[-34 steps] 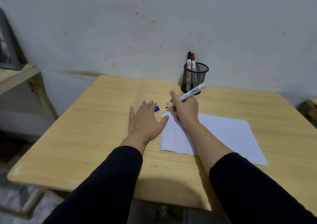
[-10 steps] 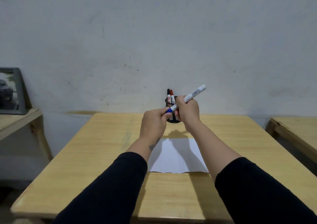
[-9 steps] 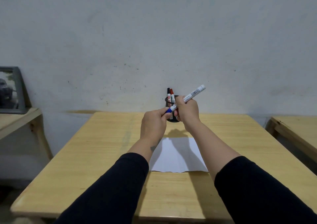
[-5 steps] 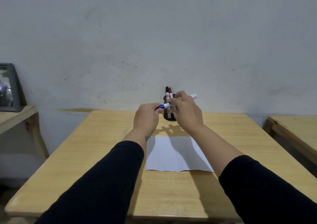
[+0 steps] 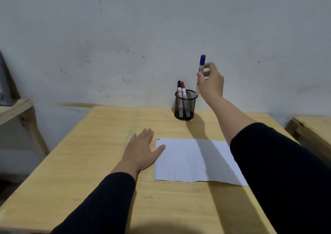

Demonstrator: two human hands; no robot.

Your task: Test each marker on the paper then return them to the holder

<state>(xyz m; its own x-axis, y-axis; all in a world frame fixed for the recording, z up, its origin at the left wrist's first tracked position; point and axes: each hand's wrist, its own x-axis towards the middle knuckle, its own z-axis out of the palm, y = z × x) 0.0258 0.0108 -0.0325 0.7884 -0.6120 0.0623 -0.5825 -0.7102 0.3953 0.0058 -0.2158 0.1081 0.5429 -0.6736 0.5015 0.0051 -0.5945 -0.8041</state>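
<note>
My right hand holds a white marker with a blue cap nearly upright, cap on top, its lower end just above the right rim of the black mesh holder. A black-capped marker and a red-capped marker stand inside the holder. My left hand lies flat and open on the table, its thumb resting on the left edge of the white paper. Small marks show at the paper's top left corner.
The wooden table stands against a pale wall, with the holder near its far edge. A second wooden table is close on the right. On the left, a wooden shelf carries a dark framed picture.
The blue cap is back on the marker. My left hand let go and dropped flat onto the table by the paper. My right hand raised the marker upright over the holder.
</note>
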